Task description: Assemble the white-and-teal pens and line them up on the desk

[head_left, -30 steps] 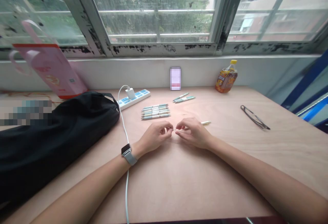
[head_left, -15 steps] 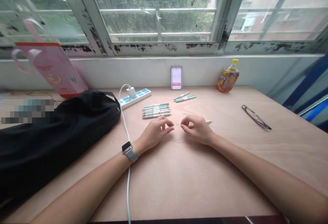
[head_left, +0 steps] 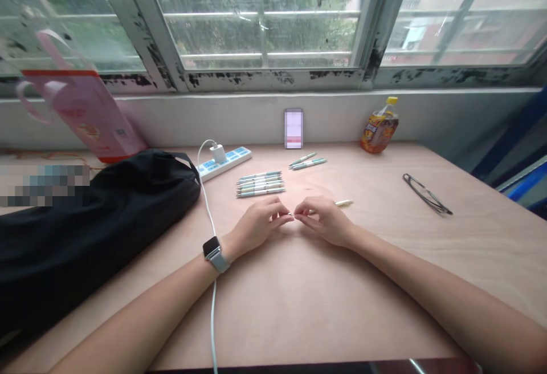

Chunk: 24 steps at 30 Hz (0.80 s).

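Observation:
My left hand (head_left: 261, 223), with a watch (head_left: 211, 247) at its wrist, pinches a tiny piece that barely shows at the fingertips. Facing it, my right hand (head_left: 323, 220) has thumb and forefinger pressed together; anything between them is too small to name. The two sets of fingertips almost meet just above the table. Partly covered by my right hand, a pale pen barrel (head_left: 344, 203) lies on the wood. Beyond my left hand is a neat row of several pens (head_left: 260, 184). Farther back lie a few loose pens (head_left: 308, 163).
A white power strip (head_left: 231, 161) with a charger and cable (head_left: 209, 203) lies at left, beside a black bag (head_left: 106, 220) and a pink bag (head_left: 100, 114). A phone (head_left: 293, 129) leans on the wall. Right are a drink bottle (head_left: 379, 129) and glasses (head_left: 426, 194).
My right hand has moved slightly left and down, bringing its fingertips close to those of my left hand. The small gap between them has nearly closed. The row of pens stays put.

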Each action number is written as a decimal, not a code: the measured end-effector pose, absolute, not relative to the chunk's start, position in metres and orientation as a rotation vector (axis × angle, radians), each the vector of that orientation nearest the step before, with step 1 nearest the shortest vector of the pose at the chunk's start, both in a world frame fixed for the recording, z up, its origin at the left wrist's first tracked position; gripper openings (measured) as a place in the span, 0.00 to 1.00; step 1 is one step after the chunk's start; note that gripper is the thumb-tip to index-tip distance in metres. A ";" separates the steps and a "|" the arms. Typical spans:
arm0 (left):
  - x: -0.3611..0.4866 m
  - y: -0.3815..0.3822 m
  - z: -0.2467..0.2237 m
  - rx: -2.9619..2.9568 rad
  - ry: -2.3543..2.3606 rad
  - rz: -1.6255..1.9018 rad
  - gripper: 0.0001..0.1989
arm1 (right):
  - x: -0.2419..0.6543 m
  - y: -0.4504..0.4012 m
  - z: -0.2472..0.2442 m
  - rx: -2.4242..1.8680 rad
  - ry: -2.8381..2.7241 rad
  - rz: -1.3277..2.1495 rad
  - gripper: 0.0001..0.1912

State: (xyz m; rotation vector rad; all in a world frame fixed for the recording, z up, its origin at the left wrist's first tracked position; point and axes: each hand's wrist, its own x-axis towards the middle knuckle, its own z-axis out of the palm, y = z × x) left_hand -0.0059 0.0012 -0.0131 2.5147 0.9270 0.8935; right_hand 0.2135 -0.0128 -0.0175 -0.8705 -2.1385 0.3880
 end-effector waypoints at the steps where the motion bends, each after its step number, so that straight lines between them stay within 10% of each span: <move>1: -0.006 0.002 -0.013 2.522 0.927 0.886 0.12 | 0.213 -0.013 -0.018 -0.871 -2.138 0.388 0.03; 24: -0.010 0.006 -0.011 2.466 1.117 0.762 0.10 | 0.266 0.012 -0.004 -1.217 -2.490 0.203 0.04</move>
